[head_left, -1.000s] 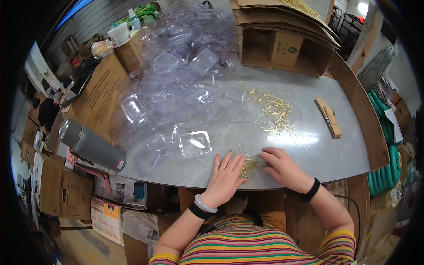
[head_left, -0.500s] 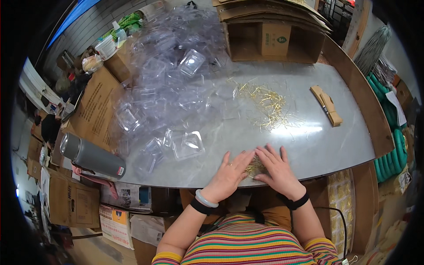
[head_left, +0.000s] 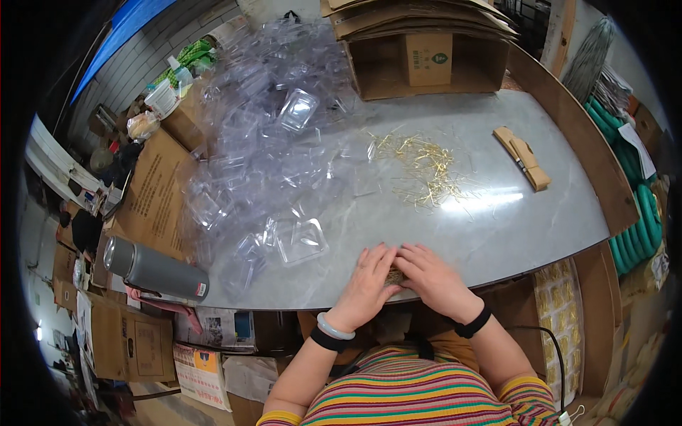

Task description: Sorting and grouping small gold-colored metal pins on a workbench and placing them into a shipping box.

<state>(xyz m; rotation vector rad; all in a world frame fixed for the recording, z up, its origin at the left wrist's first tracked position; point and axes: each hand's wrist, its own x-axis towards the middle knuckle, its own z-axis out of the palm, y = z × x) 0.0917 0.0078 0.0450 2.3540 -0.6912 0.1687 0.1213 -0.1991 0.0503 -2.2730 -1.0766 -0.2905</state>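
Wires (head_left: 393, 277), gold and thin, sit in a small bunch on the grey table (head_left: 497, 238), close to its near edge, and we see them only in part, between two hands. The left hand (head_left: 366, 275) lies along one side, fingers stretched forward and close together; the right hand (head_left: 431, 278) curves in from the other side. Their fingertips come together beyond the bunch, so we find just a narrow gap there, yet we cannot tell whether either hand grips any wires or only rests against them. Farther up the table we see a loose, tangled pile (head_left: 426, 167) of the same kind, well apart from the hands. A clear tray (head_left: 300, 240) lies left of the left hand, near a big heap (head_left: 263, 135) of clear plastic, with a grey flask (head_left: 156, 268) tilted beside it
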